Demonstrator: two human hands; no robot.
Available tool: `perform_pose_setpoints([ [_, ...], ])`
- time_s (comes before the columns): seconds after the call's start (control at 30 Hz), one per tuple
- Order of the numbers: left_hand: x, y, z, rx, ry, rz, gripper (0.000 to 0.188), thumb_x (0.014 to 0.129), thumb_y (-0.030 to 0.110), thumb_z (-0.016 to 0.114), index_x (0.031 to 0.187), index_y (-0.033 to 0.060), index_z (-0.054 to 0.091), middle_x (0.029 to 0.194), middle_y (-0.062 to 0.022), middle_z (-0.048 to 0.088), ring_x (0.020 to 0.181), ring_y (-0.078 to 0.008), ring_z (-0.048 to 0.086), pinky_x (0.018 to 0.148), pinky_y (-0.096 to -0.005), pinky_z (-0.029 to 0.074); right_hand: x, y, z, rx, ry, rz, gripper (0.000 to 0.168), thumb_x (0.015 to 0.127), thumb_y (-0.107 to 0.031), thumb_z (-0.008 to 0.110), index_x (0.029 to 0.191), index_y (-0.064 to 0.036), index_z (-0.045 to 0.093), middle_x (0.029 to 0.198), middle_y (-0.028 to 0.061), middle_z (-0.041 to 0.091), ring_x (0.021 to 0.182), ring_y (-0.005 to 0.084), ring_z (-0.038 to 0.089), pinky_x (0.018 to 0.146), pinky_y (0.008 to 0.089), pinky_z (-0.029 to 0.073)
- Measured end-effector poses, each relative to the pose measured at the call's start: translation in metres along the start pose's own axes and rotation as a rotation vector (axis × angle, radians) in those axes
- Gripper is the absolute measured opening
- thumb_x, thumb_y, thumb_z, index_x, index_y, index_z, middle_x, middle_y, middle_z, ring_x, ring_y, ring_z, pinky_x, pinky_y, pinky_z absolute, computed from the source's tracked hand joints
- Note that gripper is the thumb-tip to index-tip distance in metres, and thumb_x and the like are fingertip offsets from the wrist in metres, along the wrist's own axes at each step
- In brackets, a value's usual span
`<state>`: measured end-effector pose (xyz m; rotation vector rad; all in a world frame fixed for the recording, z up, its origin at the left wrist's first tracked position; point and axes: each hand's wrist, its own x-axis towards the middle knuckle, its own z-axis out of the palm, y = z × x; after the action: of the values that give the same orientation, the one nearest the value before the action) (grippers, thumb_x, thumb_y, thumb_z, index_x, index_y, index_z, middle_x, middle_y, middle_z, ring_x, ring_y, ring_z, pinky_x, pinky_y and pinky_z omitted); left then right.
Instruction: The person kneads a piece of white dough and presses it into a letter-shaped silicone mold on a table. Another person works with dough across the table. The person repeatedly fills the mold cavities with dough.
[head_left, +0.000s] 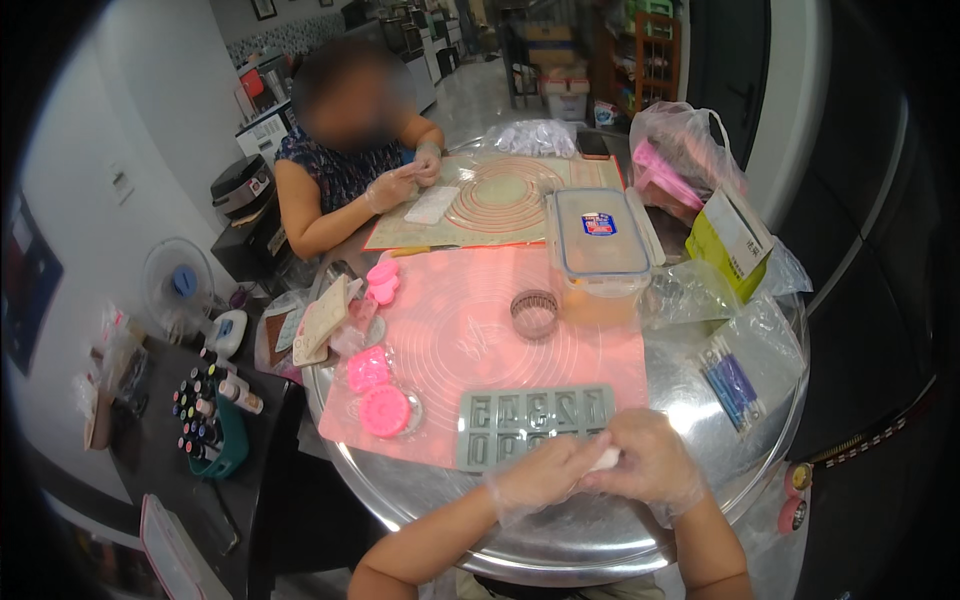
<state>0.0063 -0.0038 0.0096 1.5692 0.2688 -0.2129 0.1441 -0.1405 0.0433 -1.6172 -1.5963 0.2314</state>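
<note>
Both my hands wear clear plastic gloves and meet at the near edge of a round metal table. My left hand (541, 474) and my right hand (651, 459) hold a small lump of white dough-like material (606, 459) between their fingers. Just beyond them lies a grey silicone number mould (495, 411), partly covered by my hands. The mould rests on a pink silicone mat (450, 330) printed with circles. Pink plastic cutters (385, 411) sit on the mat's left side, and a round fluted cutter (534, 315) stands on its far right part.
Across the table a person (330, 180) in clear gloves works over a beige mat (487, 217). A lidded plastic container (600, 247) and a bag of modelling tools (731, 386) are at the right. Small bottles in a teal basket (229, 454) stand on a dark side table.
</note>
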Motion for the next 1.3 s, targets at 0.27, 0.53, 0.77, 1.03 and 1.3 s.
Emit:
perform_pose_setpoints([
  [0.27,0.008,-0.008,0.001,-0.085,0.198,-0.017,0.067,0.106,0.052,0.036,0.083,-0.0020,0.067,0.065,-0.0031,0.058,0.060,-0.0118,0.053,0.059,-0.0299,0.045,-0.003,0.000,0.010,-0.082,-0.041,0.012,0.044,0.070,-0.043,0.084,0.067,-0.003,0.065,0.059,0.0117,0.058,0.058,0.0329,0.059,0.058,0.0432,0.046],
  [0.53,0.001,0.006,-0.004,0.468,0.127,0.013,0.074,0.105,0.057,0.027,0.091,-0.0062,0.064,0.071,-0.0226,0.062,0.073,-0.0387,0.062,0.075,-0.0435,0.048,-0.007,0.002,0.017,-0.250,-0.092,0.002,0.035,0.072,-0.032,0.080,0.067,0.000,0.066,0.061,0.0173,0.061,0.058,0.0367,0.062,0.060,0.0464,0.049],
  [0.77,0.000,0.014,-0.003,0.407,0.157,0.146,0.071,0.105,0.058,0.026,0.091,-0.0013,0.063,0.067,-0.0145,0.058,0.067,-0.0253,0.059,0.067,-0.0351,0.046,-0.012,0.007,0.024,-0.279,-0.045,0.047,0.030,0.073,-0.025,0.076,0.062,0.000,0.065,0.061,0.0191,0.061,0.058,0.0379,0.061,0.059,0.0471,0.049],
  [1.03,-0.006,0.019,0.000,-0.226,-0.005,-0.081,0.053,0.105,0.049,0.043,0.088,0.0025,0.062,0.065,-0.0003,0.051,0.055,-0.0098,0.043,0.051,-0.0251,0.036,-0.014,0.005,0.024,-0.177,0.130,-0.077,0.020,0.075,-0.019,0.075,0.066,-0.004,0.064,0.064,0.0129,0.060,0.061,0.0338,0.059,0.060,0.0440,0.047],
  [1.3,-0.003,0.002,0.000,-0.159,0.091,0.139,0.037,0.105,0.032,0.049,0.099,-0.0006,0.064,0.074,-0.0018,0.057,0.059,-0.0062,0.049,0.051,-0.0238,0.038,-0.005,0.007,0.009,-0.091,0.027,-0.044,0.030,0.079,-0.027,0.076,0.083,-0.005,0.056,0.079,0.0123,0.059,0.072,0.0337,0.058,0.068,0.0424,0.044],
])
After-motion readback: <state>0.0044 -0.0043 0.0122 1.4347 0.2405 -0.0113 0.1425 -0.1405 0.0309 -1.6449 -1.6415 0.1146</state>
